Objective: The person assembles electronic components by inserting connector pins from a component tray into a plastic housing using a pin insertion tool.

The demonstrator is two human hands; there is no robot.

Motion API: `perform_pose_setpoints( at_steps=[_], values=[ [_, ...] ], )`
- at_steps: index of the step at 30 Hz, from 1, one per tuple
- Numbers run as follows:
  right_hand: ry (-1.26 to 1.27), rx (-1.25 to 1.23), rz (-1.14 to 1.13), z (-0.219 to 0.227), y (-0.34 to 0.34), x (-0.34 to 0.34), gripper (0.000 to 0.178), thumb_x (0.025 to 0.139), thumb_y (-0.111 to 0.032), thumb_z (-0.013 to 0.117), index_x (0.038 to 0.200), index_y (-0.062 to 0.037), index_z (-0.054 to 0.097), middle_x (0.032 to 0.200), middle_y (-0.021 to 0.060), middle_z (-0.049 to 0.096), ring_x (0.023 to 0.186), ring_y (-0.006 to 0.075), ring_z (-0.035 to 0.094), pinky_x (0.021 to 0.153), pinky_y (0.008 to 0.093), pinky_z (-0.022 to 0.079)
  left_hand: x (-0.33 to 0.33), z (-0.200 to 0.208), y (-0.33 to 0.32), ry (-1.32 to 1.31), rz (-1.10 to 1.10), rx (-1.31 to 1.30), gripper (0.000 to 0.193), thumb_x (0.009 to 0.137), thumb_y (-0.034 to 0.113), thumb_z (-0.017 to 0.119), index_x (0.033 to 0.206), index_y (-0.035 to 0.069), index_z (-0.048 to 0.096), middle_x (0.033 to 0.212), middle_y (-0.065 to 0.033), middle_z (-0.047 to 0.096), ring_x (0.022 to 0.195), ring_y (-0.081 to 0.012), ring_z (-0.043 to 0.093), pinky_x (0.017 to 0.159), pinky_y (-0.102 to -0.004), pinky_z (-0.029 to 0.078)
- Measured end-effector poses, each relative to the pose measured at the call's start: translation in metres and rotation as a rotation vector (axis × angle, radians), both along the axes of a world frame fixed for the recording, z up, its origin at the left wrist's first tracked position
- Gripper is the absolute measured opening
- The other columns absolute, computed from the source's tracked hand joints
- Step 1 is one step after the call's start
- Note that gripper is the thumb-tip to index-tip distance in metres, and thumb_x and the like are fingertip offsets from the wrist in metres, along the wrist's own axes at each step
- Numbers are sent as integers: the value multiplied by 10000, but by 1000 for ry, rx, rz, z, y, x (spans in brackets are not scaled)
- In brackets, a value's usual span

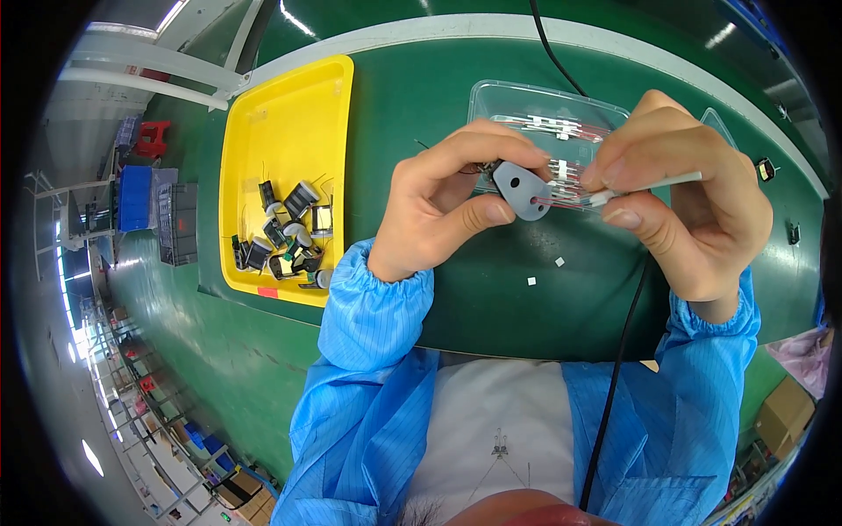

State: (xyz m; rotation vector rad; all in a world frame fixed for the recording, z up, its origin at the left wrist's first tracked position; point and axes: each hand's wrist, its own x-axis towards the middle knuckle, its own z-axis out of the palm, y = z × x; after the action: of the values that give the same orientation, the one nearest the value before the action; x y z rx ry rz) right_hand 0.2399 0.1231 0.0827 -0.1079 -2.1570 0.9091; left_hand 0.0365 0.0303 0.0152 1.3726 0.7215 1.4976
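Note:
My left hand (430,206) grips a small grey plastic housing (524,195) with round holes, between thumb and fingers. Thin red and white wires (568,206) run from one of its holes toward my right hand (693,188). That hand is pinched around the wires close to a small white connector (600,198). A slim pale strip (675,181) sticks out past its fingers; its kind is unclear. Behind both hands stands a clear plastic box (500,91) holding bundles of wires with white connectors (561,128).
To the left, a yellow tray (285,96) holds several black-and-grey small assemblies (301,200). Two tiny white squares (531,281) lie on the green table (474,307). A black cable (627,324) crosses its front edge; small black parts (767,169) lie at the right.

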Motion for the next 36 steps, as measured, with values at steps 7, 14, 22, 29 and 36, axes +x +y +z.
perform_pose_setpoints(
  at_steps=[7,14,22,29,36],
  values=[
    [-15,-20,2,3,-4,1,225,745,-83,731,893,16,594,801,134,651,725,221,609,613,317,393,0,-1,1,-35,-65,-20,398,827,153,690,1155,-44,581,1073,-156,581,1009,-247,573,901,-360,456],
    [30,107,13,-2,-5,-3,228,707,-15,734,896,28,613,818,159,669,693,243,630,579,331,385,3,-2,0,-48,-61,-27,407,835,146,683,1174,-45,567,1088,-158,577,1015,-247,575,910,-361,455],
    [-26,-85,-64,-20,-8,-14,224,719,54,716,926,44,631,865,145,671,747,211,609,604,294,435,9,1,-2,-167,65,-138,406,818,63,698,1182,-36,549,1105,-123,585,1027,-191,564,895,-307,463],
    [-126,-163,-84,-17,1,-14,182,730,42,716,898,41,647,828,117,641,735,183,577,623,269,456,9,-3,-1,43,233,-18,360,797,21,709,1116,-31,551,1076,-107,580,1021,-185,563,868,-292,475],
    [-84,-60,-52,-25,5,-19,188,669,35,733,831,49,639,758,132,613,645,206,548,544,294,400,8,4,-4,132,268,22,287,796,19,697,1044,-18,558,1029,-113,573,935,-175,569,816,-286,476]
  ],
)
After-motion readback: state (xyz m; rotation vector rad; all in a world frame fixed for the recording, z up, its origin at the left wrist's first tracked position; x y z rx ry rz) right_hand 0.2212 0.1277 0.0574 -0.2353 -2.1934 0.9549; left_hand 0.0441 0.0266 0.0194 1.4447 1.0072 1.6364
